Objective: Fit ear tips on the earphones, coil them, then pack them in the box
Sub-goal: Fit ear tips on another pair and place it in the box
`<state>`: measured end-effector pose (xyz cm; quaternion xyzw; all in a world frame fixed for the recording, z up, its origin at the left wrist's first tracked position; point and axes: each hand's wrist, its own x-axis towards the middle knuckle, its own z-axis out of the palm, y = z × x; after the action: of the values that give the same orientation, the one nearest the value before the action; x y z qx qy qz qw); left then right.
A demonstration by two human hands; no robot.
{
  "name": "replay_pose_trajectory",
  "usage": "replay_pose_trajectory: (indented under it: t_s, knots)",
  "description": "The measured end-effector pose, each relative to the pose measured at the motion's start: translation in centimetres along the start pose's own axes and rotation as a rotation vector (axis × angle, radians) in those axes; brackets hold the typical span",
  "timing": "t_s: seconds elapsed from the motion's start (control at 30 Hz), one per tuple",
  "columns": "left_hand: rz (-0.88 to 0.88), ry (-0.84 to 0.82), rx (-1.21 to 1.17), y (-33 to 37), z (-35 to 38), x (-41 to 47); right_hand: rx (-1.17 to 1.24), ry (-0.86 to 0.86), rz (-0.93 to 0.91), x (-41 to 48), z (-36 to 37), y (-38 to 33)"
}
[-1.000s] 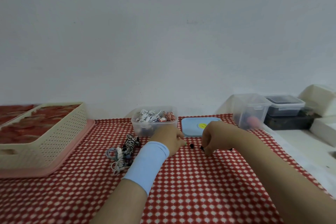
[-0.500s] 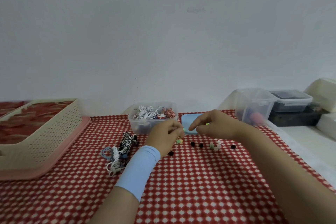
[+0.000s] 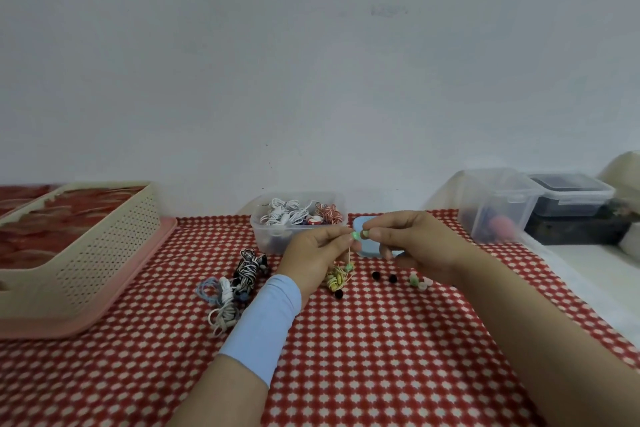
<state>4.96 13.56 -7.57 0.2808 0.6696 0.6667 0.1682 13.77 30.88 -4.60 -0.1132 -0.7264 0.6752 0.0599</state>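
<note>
Earbud [image 3: 355, 236] pinched in left hand [image 3: 311, 255], right hand [image 3: 415, 243] pinching a tip [image 3: 365, 235] right against it, cable [image 3: 337, 277] bunched under left hand, box [image 3: 266, 236] just behind on surface [image 3: 363, 357].

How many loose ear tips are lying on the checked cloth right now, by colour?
Black ear tips: 3
Pale ear tips: 3 (clumped together by the right wrist, so this count is less certain)
Total: 6
</note>
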Motion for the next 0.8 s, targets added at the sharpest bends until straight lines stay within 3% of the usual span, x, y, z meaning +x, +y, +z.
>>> replay_pose_trajectory:
  t_s: [0.1, 0.63, 0.8]
  knots:
    - [-0.014, -0.011, -0.010, -0.12, -0.09, -0.03, 0.087, -0.024, 0.032, 0.05, 0.20, 0.01]
    - [0.007, -0.128, 0.042, -0.28, -0.42, -0.18, 0.083, -0.221, 0.125, -0.13, 0.26, 0.09]
    - [-0.010, -0.124, -0.053, -0.45, 0.05, -0.30, 0.125, -0.226, 0.129, -0.11, 0.21, 0.22]
